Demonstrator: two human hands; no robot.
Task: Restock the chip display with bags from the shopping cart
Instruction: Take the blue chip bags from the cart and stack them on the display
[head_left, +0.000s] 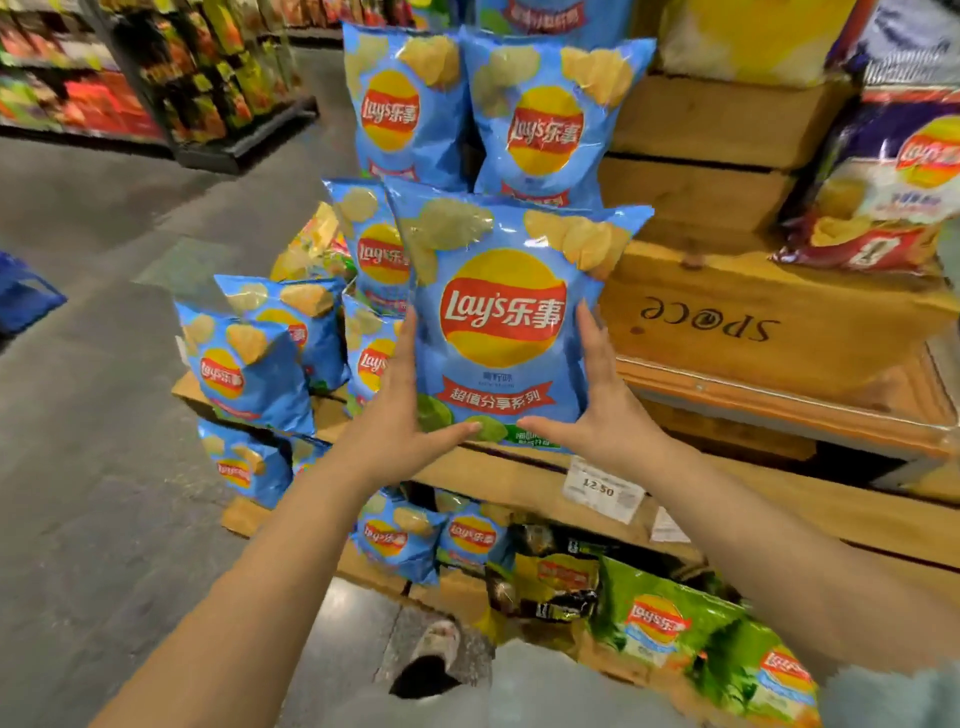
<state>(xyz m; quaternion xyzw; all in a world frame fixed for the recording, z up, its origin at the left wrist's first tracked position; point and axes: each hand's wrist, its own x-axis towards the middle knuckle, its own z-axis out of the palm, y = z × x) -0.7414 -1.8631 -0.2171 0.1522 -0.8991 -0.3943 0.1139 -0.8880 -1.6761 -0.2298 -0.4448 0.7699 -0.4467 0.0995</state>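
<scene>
Left hand (400, 410) and right hand (597, 410) clasp the glossy blue crinkly chip bag (501, 322) upright (label outward) at the wooden crate display's (727, 322) front edge.

Both forearms are bare to past the elbow, with no watch, ring or sleeve showing. Pale grey fabric trousers (519, 686) fill six o'clock, above a white-toed black shoe (434, 660).
</scene>
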